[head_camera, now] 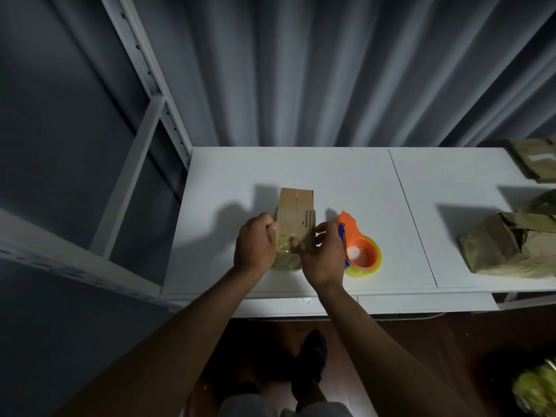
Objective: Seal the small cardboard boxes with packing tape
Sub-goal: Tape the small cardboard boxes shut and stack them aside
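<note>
A small cardboard box point(296, 212) stands on the white table point(331, 173), its near part wrapped in clear yellowish tape. My left hand point(255, 245) grips the box's left side with curled fingers. My right hand point(323, 254) holds the box's right side, thumb pressing on the taped front. An orange tape dispenser point(359, 249) with a yellowish tape roll lies on the table just right of my right hand, touching nothing I can see but the table.
Several taped cardboard boxes point(511, 245) are piled at the table's right end, with another point(534, 159) at the far right corner. A white metal shelf frame point(144, 115) stands to the left. A grey curtain hangs behind. My feet show below the table edge.
</note>
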